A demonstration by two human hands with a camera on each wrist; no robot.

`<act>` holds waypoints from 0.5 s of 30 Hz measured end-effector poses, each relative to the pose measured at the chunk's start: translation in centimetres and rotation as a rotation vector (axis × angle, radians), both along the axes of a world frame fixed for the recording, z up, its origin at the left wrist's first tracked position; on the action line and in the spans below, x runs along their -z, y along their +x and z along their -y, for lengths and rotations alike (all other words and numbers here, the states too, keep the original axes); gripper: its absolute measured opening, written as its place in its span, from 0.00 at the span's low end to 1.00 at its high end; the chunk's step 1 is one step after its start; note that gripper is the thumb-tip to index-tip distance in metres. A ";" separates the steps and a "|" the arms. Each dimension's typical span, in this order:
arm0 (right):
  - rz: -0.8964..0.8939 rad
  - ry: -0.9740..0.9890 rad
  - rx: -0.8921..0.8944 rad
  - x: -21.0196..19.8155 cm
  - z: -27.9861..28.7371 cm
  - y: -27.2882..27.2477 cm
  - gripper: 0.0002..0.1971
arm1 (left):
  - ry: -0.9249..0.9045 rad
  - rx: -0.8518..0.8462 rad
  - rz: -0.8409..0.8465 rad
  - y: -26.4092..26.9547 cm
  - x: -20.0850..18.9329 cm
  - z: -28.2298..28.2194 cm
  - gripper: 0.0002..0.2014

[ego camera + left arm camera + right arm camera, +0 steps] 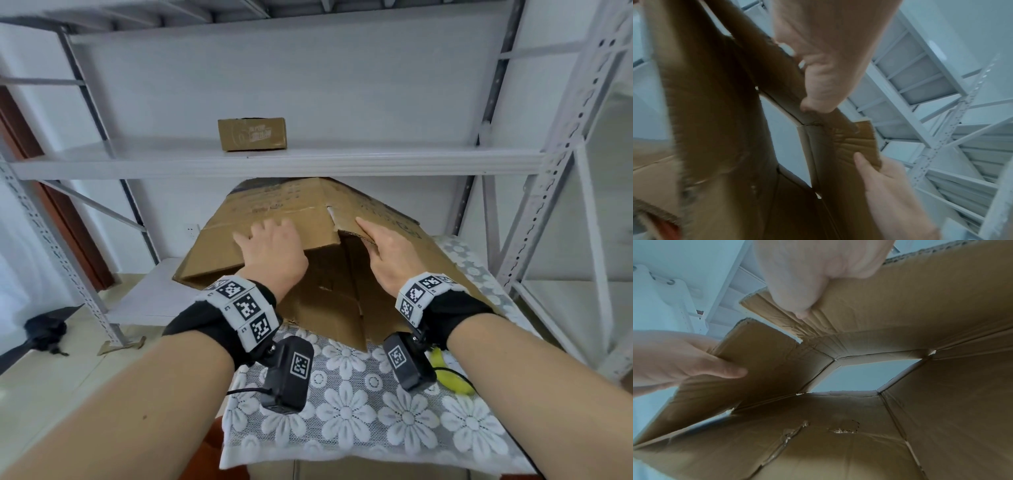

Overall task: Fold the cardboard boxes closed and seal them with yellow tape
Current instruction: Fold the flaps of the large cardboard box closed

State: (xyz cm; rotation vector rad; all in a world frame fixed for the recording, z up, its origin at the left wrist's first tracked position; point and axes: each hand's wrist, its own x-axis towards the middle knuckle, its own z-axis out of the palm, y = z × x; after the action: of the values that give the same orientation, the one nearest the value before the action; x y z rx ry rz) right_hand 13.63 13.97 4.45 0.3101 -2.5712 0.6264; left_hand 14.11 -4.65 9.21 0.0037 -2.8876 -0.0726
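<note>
A large brown cardboard box point(274, 209) lies on its side on the cloth-covered table point(359, 418), its open end facing me. My left hand point(270, 246) grips the left flap point(760, 353), fingers outside and thumb point(731, 369) on the inner face. My right hand point(387, 250) pinches the right flap point(352, 219) at its edge, with its thumb point(797, 306) pressed on the inside. Through the box, a pale gap point(855, 376) shows between the far flaps. A yellow object point(448, 375), partly hidden by the right wrist camera, lies on the cloth.
A small closed cardboard box point(251, 133) sits on the grey metal shelf point(376, 161) above and behind the big box. Rack uprights point(534, 219) stand to both sides. A black object point(44, 330) lies on the floor at left.
</note>
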 end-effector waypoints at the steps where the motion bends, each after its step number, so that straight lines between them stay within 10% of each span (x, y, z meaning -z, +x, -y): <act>1: -0.008 0.002 -0.014 0.0 0.1 0.0 0.23 | 0.005 0.003 0.048 0.3 -0.1 -0.1 0.20; 15: -0.029 -0.007 -0.030 -0.8 0.0 0.2 0.21 | 0.118 0.072 -0.018 1.1 0.0 0.0 0.14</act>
State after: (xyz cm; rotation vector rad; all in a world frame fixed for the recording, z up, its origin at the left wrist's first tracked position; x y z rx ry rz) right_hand 13.82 13.96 5.27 0.3533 -2.5401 0.6367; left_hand 15.18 -4.69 9.20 -0.0790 -2.8604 -0.2551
